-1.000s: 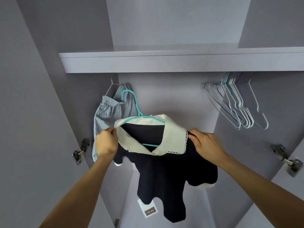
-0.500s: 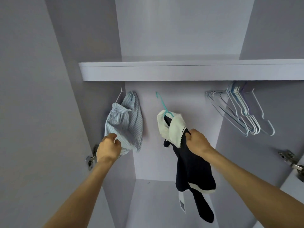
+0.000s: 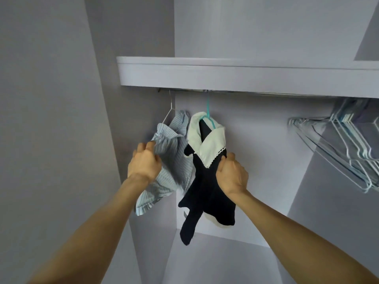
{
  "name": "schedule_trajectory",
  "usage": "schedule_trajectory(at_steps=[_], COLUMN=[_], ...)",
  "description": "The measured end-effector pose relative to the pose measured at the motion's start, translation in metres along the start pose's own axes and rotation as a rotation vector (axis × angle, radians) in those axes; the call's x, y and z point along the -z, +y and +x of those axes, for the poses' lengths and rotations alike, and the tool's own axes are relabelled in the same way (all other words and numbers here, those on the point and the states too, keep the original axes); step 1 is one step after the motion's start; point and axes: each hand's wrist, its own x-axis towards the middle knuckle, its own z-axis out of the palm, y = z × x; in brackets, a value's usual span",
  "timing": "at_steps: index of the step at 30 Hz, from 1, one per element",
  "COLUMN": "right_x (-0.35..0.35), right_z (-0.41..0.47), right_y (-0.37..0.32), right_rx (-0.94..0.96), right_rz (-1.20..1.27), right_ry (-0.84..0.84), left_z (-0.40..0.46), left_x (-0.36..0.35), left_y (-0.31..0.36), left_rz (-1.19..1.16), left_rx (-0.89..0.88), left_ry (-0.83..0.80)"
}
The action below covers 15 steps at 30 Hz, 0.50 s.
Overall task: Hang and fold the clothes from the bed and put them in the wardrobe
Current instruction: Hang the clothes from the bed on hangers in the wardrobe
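Left arm: bare, extended up and forward from the near left, forearm angled toward the centre.
Left hand (image 3: 144,165): raised, seen from the back, fingers curled, fingertips (image 3: 148,144) pinched on pale striped cloth.
Right arm: bare, extended from the near right, angled up and to the left.
Right hand (image 3: 232,175): seen from the back, fingers closed, a fold of dark cloth gripped.
Spacing: the hands are held near each other at similar height, apart.
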Motion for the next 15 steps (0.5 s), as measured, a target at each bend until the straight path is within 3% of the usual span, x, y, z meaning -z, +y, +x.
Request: schedule_trajectory(at_steps=[7,15], right_x=[-0.056,-0.087], right_z=[0.03,0.052], right_y=[-0.025,-0.053], right_rx=[0.042,-0.066], right_rz=[0.069,0.137], right_ry=[0.095,0.027], left_z=[0.04,0.054], left_x=[-0.032,-0.055], left_y=[-0.008,-0.006], left_rz=[0.156,0.113], left_rx=[-0.008,-0.064], left_ry=[0.016,-0.051])
